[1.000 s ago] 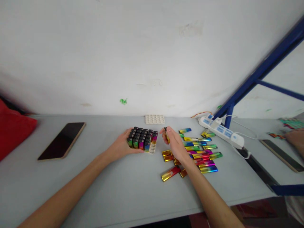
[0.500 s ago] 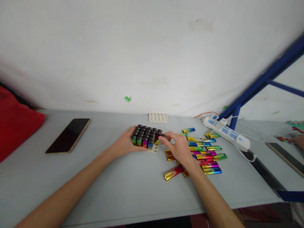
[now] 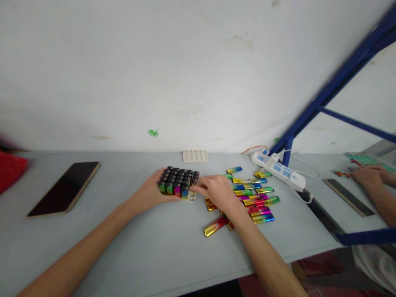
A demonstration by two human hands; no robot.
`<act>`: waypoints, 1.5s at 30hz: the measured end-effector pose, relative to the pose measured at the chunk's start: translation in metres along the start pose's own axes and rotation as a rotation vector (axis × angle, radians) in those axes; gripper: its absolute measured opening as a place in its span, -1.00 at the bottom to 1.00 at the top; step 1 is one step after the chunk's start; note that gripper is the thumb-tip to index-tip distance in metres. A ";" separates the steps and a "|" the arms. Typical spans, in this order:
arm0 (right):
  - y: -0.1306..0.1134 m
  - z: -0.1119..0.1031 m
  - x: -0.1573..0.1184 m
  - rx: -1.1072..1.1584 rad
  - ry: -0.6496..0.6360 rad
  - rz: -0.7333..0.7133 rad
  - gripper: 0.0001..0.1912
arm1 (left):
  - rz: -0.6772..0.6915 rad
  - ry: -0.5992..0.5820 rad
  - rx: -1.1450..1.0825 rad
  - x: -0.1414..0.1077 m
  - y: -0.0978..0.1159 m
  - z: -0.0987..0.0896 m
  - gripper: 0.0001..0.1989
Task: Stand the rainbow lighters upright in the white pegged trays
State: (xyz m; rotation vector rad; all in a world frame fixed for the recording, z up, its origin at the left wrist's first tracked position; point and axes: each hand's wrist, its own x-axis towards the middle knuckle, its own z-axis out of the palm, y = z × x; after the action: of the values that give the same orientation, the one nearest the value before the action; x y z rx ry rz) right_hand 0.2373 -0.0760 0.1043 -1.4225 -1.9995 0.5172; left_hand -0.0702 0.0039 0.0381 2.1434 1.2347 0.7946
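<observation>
Two bare hands work at a pale grey counter point(image 3: 139, 251). The left hand point(image 3: 151, 190) curls firmly round the left and near sides of a dense block of upright, black-topped lighters with shiny, many-coloured bodies point(image 3: 177, 177), which stand in a white plastic tray with holes point(image 3: 191, 198). The right hand point(image 3: 218, 189) is at the block's right edge, its grip drawn nearly together; its fingers hide whether a lighter is between them. Bare holes show at the tray's near right corner.

To seat a lighter well, it seems best to keep it vertical, press it straight down into its hole, and let the left hand brace the block so the neighbours don't tip.

Right of the tray, loose metallic lighters point(image 3: 254, 202) lie flat in a spread. A second white tray point(image 3: 195, 156) sits at the far edge, by a scuffed white wall point(image 3: 123, 74). A dark flat slab point(image 3: 66, 187) lies left; a white power strip point(image 3: 281, 168) and blue metal frame point(image 3: 309, 110) are right, with a co-worker's hands point(image 3: 369, 175) beyond.
</observation>
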 end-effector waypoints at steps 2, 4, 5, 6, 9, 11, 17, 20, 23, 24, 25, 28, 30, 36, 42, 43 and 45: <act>0.010 -0.007 -0.003 0.037 0.028 -0.002 -0.21 | -0.016 0.020 -0.011 0.000 -0.002 0.000 0.13; 0.029 -0.025 -0.007 0.039 0.130 0.034 -0.25 | -0.019 0.036 -0.029 0.000 -0.002 0.000 0.13; 0.042 -0.039 -0.009 0.015 0.207 0.073 -0.27 | -0.013 0.038 -0.042 0.000 -0.001 0.000 0.12; 0.058 -0.055 -0.013 -0.031 0.290 0.116 -0.34 | -0.001 0.036 -0.057 0.001 0.000 -0.001 0.10; 0.112 -0.107 -0.027 -0.193 0.418 0.218 -0.56 | 0.040 0.031 -0.085 0.001 0.004 -0.002 0.03; 0.146 -0.136 -0.041 -0.302 0.443 0.297 -0.64 | 0.052 0.039 -0.079 0.002 0.004 -0.001 0.00; 0.191 -0.151 -0.081 -0.456 0.222 0.369 -0.67 | 0.013 0.062 -0.069 0.004 -0.005 0.004 0.09; 0.183 -0.139 -0.089 -0.436 0.155 0.306 -0.58 | -0.007 0.047 -0.075 0.004 -0.003 0.004 0.11; 0.167 -0.134 -0.089 -0.379 0.071 0.218 -0.53 | -0.003 0.031 -0.066 0.004 0.002 0.001 0.10; 0.162 -0.134 -0.088 -0.361 0.043 0.189 -0.54 | 0.002 0.032 -0.060 0.003 0.004 0.000 0.09; 0.157 -0.135 -0.086 -0.347 0.020 0.162 -0.56 | 0.010 0.033 -0.055 0.003 0.006 -0.001 0.08; 0.147 -0.139 -0.080 -0.334 -0.019 0.123 -0.63 | 0.057 0.050 -0.055 0.003 0.009 -0.002 -0.04; 0.145 -0.140 -0.075 -0.336 -0.047 0.129 -0.66 | 0.089 0.063 -0.064 0.004 0.010 -0.002 -0.10; 0.150 -0.138 -0.058 -0.324 -0.100 0.158 -0.69 | 0.077 0.065 -0.094 0.005 0.008 0.000 -0.01; 0.139 -0.134 -0.043 -0.208 -0.015 0.132 -0.59 | 0.038 0.052 -0.096 0.004 0.002 0.003 0.06; 0.135 -0.132 -0.041 -0.162 0.032 0.132 -0.51 | 0.024 0.055 -0.090 0.004 0.001 0.003 0.06; 0.123 -0.127 -0.034 -0.036 0.144 0.139 -0.38 | -0.004 0.068 -0.072 0.004 0.000 0.004 0.06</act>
State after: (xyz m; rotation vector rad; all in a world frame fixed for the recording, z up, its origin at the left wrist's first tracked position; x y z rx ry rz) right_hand 0.4168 -0.0714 0.1101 -1.5833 -1.8137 0.4267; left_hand -0.0660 0.0065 0.0361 2.0708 1.2255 0.9039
